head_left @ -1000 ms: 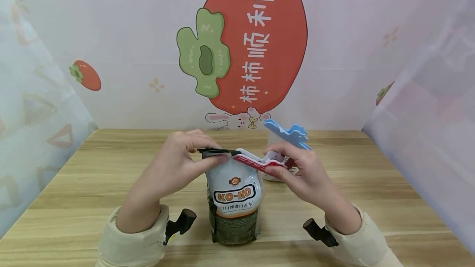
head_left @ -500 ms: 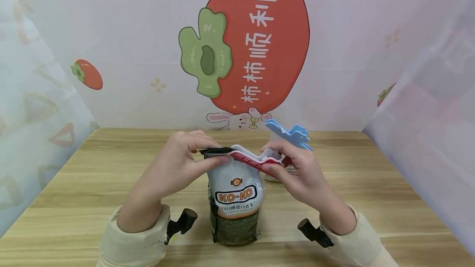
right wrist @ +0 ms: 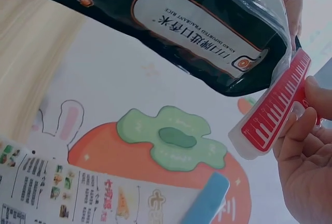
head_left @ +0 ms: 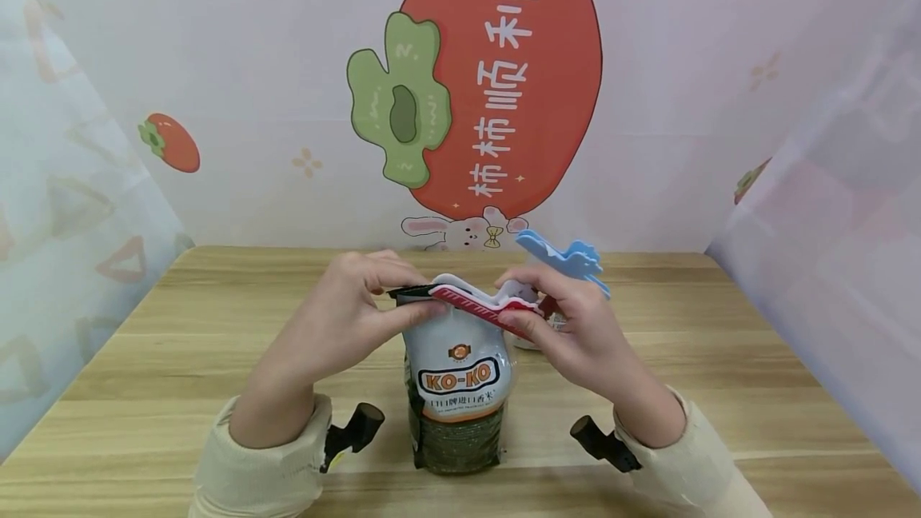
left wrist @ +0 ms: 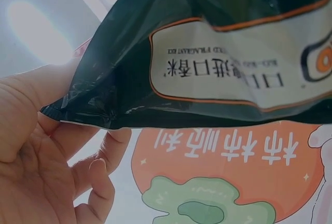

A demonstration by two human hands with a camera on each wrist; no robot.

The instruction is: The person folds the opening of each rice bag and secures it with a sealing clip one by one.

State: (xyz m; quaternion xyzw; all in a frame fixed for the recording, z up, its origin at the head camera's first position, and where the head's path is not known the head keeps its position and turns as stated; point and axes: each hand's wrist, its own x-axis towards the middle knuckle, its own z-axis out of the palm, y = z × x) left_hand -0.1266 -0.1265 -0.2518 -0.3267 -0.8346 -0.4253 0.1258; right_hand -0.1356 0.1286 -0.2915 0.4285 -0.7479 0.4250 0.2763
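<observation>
A rice bag (head_left: 460,374) with a pale front and dark green sides stands upright on the table. My left hand (head_left: 352,310) pinches the left part of its folded top edge between thumb and fingers. From the right, my right hand (head_left: 576,322) grips a red and white bag clip (head_left: 478,304), thumb below and fingers above. The clip lies slantwise across the bag's top, its far end close to my left fingertips. In the right wrist view, the red clip (right wrist: 277,102) sits along the bag's mouth.
Behind my right hand stands another white package, partly hidden, with a blue clip (head_left: 564,258) on its top. The printed package (right wrist: 78,187) fills the lower left of the right wrist view. The wooden table (head_left: 237,318) ends at a printed backdrop (head_left: 273,102).
My right hand has moved left, sliding the red clip further along the bag's top toward my left fingers. My left hand keeps its pinch, almost unmoved.
</observation>
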